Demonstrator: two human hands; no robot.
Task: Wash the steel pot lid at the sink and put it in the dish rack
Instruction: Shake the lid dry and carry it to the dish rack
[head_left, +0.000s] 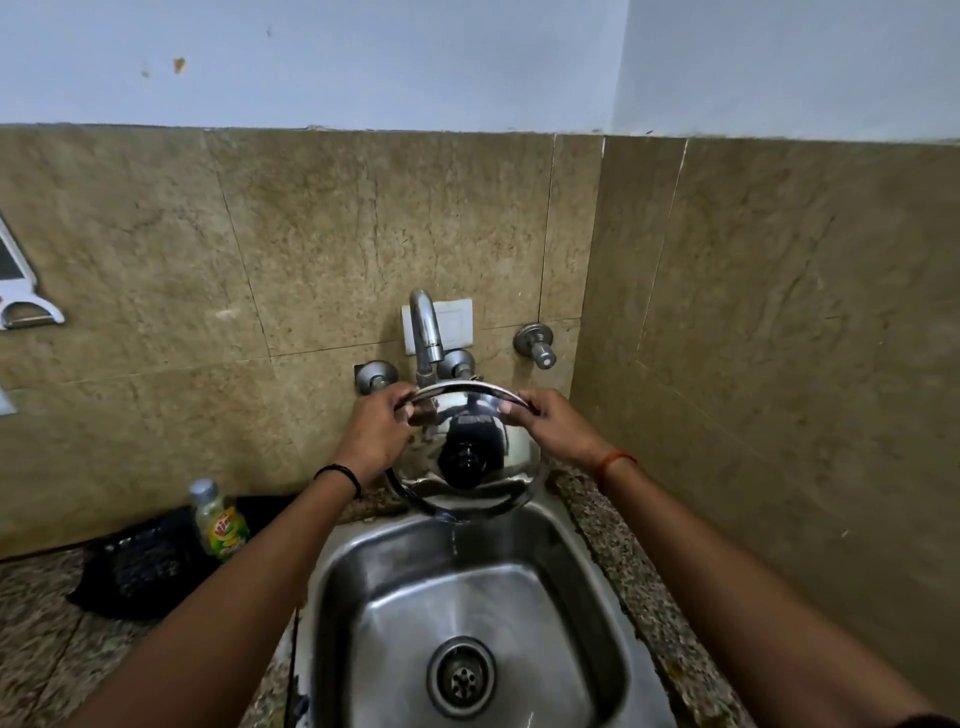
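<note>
Gripping the steel pot lid (470, 447) by its rim, we are holding it with both hands over the back edge of the sink (363, 582). The fingers (400, 402) of our left hand (376, 428) are curling closed over the upper left part of the rim, and the fingers (524, 402) of our right hand (558, 428) are closing on the upper right part in the same way. We are keeping the lid tilted, its top edge leaning away from us toward the wall, so that its shiny face and the dark knob (462, 460) at its middle are facing us. The lid is sitting just under the spout of the tap (427, 332), and a thin stream of water (453, 538) is running off its lowest edge into the basin. The drain (461, 675) is lying near the front of the basin, well apart from the lid. We are wearing a dark band on the left wrist and an orange thread on the right. On the speckled worktop (47, 639), to the left of the sink near the back edge, a green-labelled bottle (221, 522) is standing upright beside a black rack (140, 566).
</note>
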